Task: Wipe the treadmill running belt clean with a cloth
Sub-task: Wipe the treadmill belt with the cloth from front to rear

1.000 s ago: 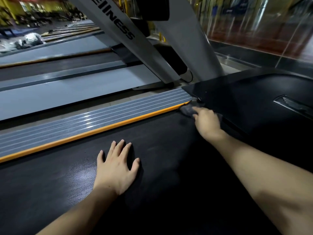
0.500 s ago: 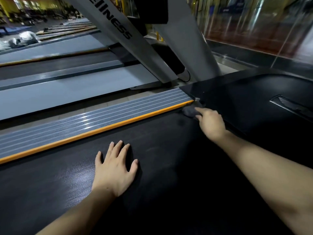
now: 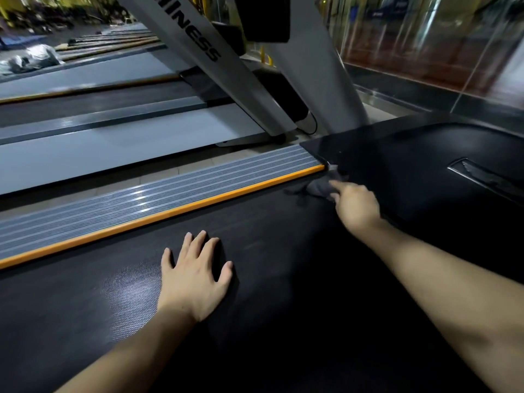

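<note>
Pressing the cloth [image 3: 317,188] with curled right hand [image 3: 355,207] fingers — it may snag under the cover [image 3: 411,171]; left hand [image 3: 195,279] splayed flat on the belt [image 3: 283,265].

Over that second my right hand [image 3: 355,207] slid a little away from the orange strip [image 3: 158,217], toward the black motor cover [image 3: 425,154]. The cloth [image 3: 319,188], earlier tucked mostly under my fingers, now lay more exposed ahead of my outstretched index finger. My head drifted slightly, shifting the whole view.
</note>
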A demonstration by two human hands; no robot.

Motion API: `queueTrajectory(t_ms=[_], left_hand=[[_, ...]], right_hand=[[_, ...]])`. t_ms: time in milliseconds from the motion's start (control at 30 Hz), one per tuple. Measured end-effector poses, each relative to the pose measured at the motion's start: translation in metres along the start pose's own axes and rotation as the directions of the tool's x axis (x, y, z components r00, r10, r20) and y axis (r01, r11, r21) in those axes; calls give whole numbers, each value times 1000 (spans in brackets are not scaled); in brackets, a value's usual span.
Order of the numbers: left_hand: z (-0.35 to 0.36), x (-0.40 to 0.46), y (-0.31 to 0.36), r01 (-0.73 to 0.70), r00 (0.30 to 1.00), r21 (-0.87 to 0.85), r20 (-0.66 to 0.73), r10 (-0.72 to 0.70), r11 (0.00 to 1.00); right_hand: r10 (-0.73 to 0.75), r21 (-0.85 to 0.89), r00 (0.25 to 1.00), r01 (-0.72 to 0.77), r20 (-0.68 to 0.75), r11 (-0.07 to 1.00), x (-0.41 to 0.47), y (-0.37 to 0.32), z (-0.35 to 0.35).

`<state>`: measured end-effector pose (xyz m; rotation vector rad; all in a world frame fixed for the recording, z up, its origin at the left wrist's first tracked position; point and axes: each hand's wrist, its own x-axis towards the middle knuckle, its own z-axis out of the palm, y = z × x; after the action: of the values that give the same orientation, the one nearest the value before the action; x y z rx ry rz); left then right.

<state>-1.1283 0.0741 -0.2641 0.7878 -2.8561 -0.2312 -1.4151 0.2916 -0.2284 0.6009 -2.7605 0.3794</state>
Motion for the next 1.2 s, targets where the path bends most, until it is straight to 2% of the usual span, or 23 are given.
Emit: queueTrajectory(t_ms=[67, 133, 200, 267, 333, 367, 433, 500, 567, 633, 700, 767, 833, 900, 967, 1033, 1067, 1133, 1167, 1200], left_hand=[[1, 1, 0, -5, 1000, -13, -3, 5, 1000], [3, 1, 0, -4, 1000, -27, -10, 3, 1000], [5, 2, 0, 1, 1000, -22, -16, -1, 1000], [6, 2, -1, 2, 1000, -6, -22, -2, 1000], [5, 1, -1, -6, 1000, 0, -30, 6, 1000], [5, 0, -1, -8, 999, -3, -32, 8, 1000], [5, 1, -1, -10, 1000, 2, -25, 10, 1000], [6, 1, -2, -14, 1000, 8, -24, 14, 1000], [7, 1, -2, -16, 1000, 3, -26, 16, 1000], [7, 1, -2, -17, 1000, -1, -26, 17, 1000], [7, 2, -2, -14, 999, -3, -29, 13, 1000], [7, 2, -2, -6, 999, 1, -35, 6, 1000], [8, 1, -3, -7, 999, 7, -48, 8, 1000], [8, 1, -4, -7, 999, -3, -54, 7, 1000], [7, 1, -2, -10, 999, -10, -49, 10, 1000], [6, 2, -1, -13, 999, -9, -41, 13, 1000], [6, 2, 0, -16, 999, -10, -36, 15, 1000], [5, 2, 1, -20, 999, -15, -33, 20, 1000], [4, 1, 2, -22, 999, -17, -36, 22, 1000], [4, 0, 2, -23, 999, -22, -39, 22, 999]], right_hand=[[94, 10, 995, -94, -29, 996, -6, -19, 1], [62, 1, 998, -62, -1, 998, -29, -64, 4], [-169, 107, 983, 175, -67, 979, -65, -106, 14], [-366, 232, 922, 386, -125, 893, -92, -119, 24], [-442, 259, 888, 459, -125, 850, -80, -98, 16], [-410, 232, 908, 418, -85, 878, -65, -78, 9], [-225, 70, 974, 223, 24, 972, -31, -30, 2], [-25, -61, 999, 27, 28, 998, -8, 3, -8], [79, -78, 997, -80, -15, 994, -14, -9, -5], [3, -70, 992, -11, -125, 997, -43, -56, 0], [-233, 43, 936, 252, -263, 967, -89, -100, 11], [-388, 181, 891, 433, -237, 883, -115, -120, 16], [-450, 221, 869, 489, -206, 844, -106, -107, 5], [-388, 63, 916, 395, -99, 917, -75, -64, -7], [-136, -81, 989, 140, 57, 987, -40, -16, -22], [68, -87, 993, -60, 96, 994, -25, 7, -27], [86, -121, 994, -78, 61, 990, -28, 1, -26], [4, -186, 997, -17, -71, 982, -48, -33, -13], [-47, -151, 991, 28, -123, 988, -67, -56, -8], [-147, -74, 981, 138, -127, 988, -87, -76, -2]])
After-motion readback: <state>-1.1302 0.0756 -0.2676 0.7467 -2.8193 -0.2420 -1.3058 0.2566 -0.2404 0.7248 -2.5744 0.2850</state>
